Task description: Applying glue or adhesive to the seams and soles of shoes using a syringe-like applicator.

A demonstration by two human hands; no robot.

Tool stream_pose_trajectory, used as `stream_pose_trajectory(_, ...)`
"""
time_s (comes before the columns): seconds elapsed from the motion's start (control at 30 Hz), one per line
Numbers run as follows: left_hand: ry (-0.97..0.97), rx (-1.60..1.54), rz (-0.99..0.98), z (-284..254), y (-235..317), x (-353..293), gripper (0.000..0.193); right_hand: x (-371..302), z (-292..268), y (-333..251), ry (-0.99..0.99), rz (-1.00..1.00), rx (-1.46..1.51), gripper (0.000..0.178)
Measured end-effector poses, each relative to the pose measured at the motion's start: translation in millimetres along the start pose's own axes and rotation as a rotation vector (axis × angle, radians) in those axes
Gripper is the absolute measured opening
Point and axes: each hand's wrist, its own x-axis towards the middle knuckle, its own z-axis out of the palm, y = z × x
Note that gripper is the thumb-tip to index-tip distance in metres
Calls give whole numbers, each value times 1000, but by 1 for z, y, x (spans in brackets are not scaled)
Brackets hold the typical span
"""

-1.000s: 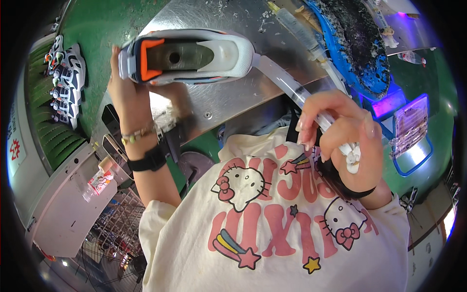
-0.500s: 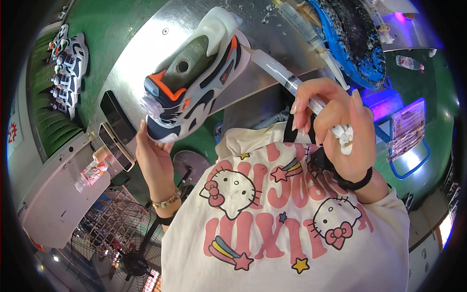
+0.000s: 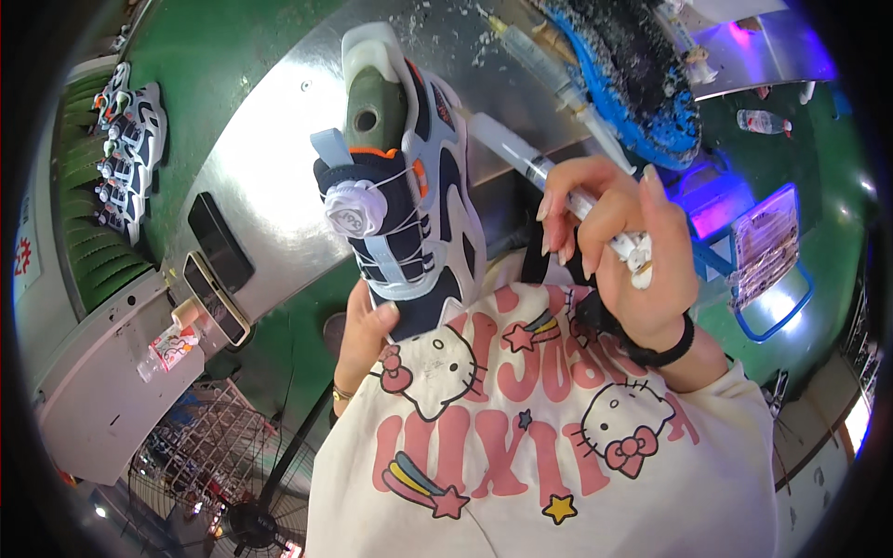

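L hand (image 3: 365, 333) grips toe of navy/grey sneaker (image 3: 409, 209), held over tabletop (image 3: 279, 200) edge; R hand (image 3: 637, 244) wraps clear syringe (image 3: 513, 149), nozzle nr sneaker's heel-side wall, contact unclear. White dial (image 3: 353, 212) & sole (image 3: 459, 209) already on; what's left, can't tell.

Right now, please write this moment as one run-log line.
left hand: holds sneaker by toe | right hand: holds syringe, tip beside sneaker | nearby: second syringe, dark phone

Syringe (image 3: 510, 147) smooth plastic; tabletop (image 3: 270, 149) glossy metal; shirt (image 3: 544, 442) matt cloth.
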Motion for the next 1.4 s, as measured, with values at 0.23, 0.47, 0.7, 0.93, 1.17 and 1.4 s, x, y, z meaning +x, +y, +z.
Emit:
stream_pose_trajectory(0.23,-155,-54,28,13,-7,18,62,-3,-3,-14,-20,56,3,57)
stream_pose_trajectory(0.47,-255,-124,51,29,-21,30,62,-13,-3,-33,-85,150,-12,60)
stream_pose_trajectory(0.7,-285,-165,71,35,-25,29,62,-17,0,-44,-98,138,-37,60)
stream_pose_trajectory(0.93,-304,-181,73,25,-37,31,63,-24,-6,-55,-86,184,-76,66)
stream_pose_trajectory(1.17,-361,-88,-188,36,-31,46,55,-32,-11,-81,-72,218,-148,59)
stream_pose_trajectory(1.4,-518,-325,-620,77,14,69,36,-41,-24,-97,3,175,-210,64)
